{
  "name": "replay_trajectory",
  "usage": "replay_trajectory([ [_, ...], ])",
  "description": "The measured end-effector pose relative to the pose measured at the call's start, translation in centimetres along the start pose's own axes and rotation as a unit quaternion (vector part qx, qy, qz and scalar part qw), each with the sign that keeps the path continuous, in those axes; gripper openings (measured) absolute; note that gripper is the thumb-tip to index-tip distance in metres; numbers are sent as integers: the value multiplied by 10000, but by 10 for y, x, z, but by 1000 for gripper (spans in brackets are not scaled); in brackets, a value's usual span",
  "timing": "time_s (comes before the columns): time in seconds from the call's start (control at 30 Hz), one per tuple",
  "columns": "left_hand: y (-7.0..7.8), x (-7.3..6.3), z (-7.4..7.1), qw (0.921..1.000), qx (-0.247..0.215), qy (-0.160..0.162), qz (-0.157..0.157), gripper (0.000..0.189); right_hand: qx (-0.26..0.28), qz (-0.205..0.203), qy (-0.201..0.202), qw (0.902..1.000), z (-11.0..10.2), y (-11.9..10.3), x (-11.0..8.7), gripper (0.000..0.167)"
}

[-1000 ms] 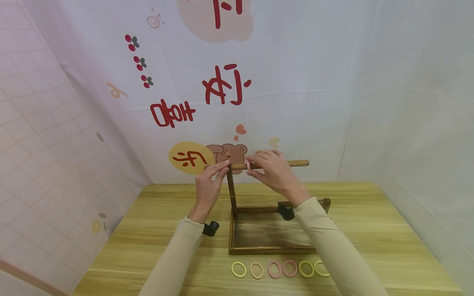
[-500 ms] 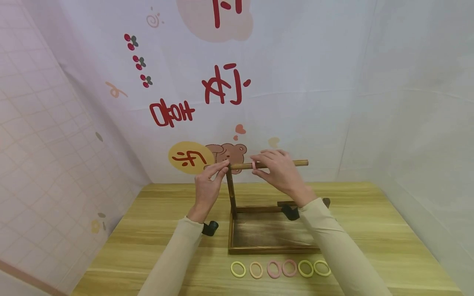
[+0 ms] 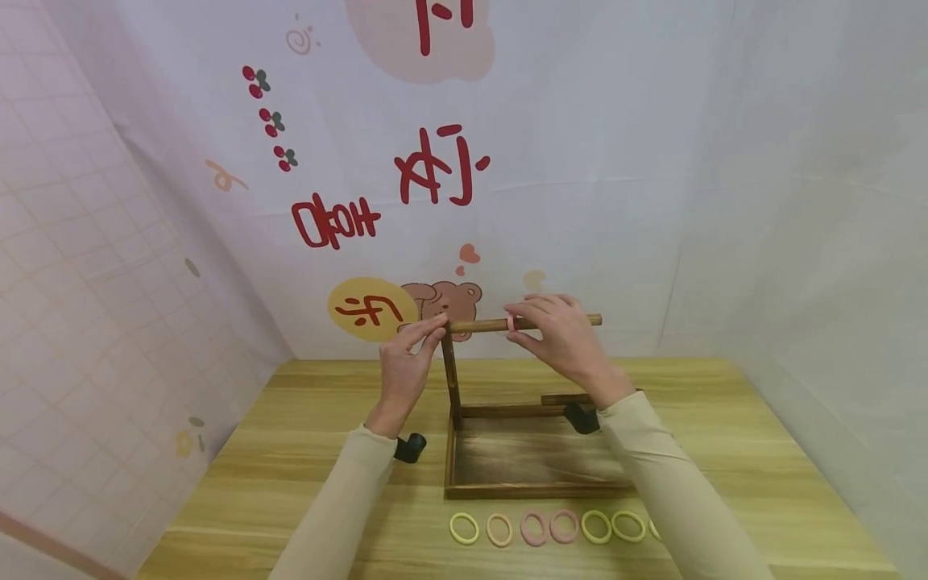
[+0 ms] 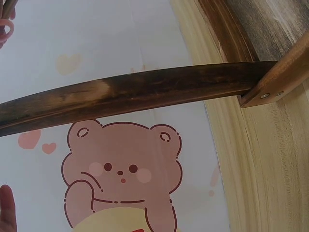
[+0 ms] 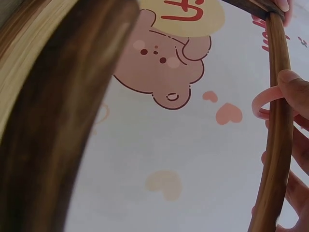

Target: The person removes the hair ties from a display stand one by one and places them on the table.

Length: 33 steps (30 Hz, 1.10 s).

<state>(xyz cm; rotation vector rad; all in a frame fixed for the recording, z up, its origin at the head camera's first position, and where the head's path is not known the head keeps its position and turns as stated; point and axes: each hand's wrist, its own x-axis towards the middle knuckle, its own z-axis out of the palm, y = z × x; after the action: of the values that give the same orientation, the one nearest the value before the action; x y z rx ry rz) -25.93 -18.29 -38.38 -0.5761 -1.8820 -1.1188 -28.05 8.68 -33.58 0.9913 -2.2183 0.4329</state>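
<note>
A dark wooden stand has an upright post (image 3: 452, 379) and a round bar (image 3: 480, 325) reaching right from its top. At that top corner, my left hand (image 3: 406, 366) pinches the stand between thumb and fingertips. My right hand (image 3: 569, 342) holds a pink ring (image 3: 511, 323) between thumb and fingers, partway along the bar. In the right wrist view the ring (image 5: 259, 104) encircles the bar (image 5: 279, 145), with the thumb (image 5: 293, 87) pressed on its edge. The other fingers lie behind the bar in that view.
The stand's tray-like base (image 3: 536, 490) rests on the wooden table (image 3: 326, 451). In front of it lies a row of several yellow, peach and pink rings, including a pink one (image 3: 564, 542); my right sleeve (image 3: 674, 483) partly hides the row's right end. A printed cloth wall (image 3: 580, 201) rises behind.
My right hand has slid the pink ring to the right along the bar, away from the post. My left hand has stayed at the top corner.
</note>
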Motion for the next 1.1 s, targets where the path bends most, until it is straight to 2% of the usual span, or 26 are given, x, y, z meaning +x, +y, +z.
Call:
replay_trajectory([
  [0.17, 0, 0, 1, 10000, 38, 17, 52, 25, -45, 24, 3, 10000, -2, 3, -3, 46],
  [0.4, 0, 0, 1, 9999, -4, -22, -103, 24, -75, 90, -13, 9999, -3, 4, -7, 44],
  [1.1, -1, 0, 2, 9998, -78, 57, -150, 24, -49, 109, 161, 9998, -8, 10, -12, 45],
])
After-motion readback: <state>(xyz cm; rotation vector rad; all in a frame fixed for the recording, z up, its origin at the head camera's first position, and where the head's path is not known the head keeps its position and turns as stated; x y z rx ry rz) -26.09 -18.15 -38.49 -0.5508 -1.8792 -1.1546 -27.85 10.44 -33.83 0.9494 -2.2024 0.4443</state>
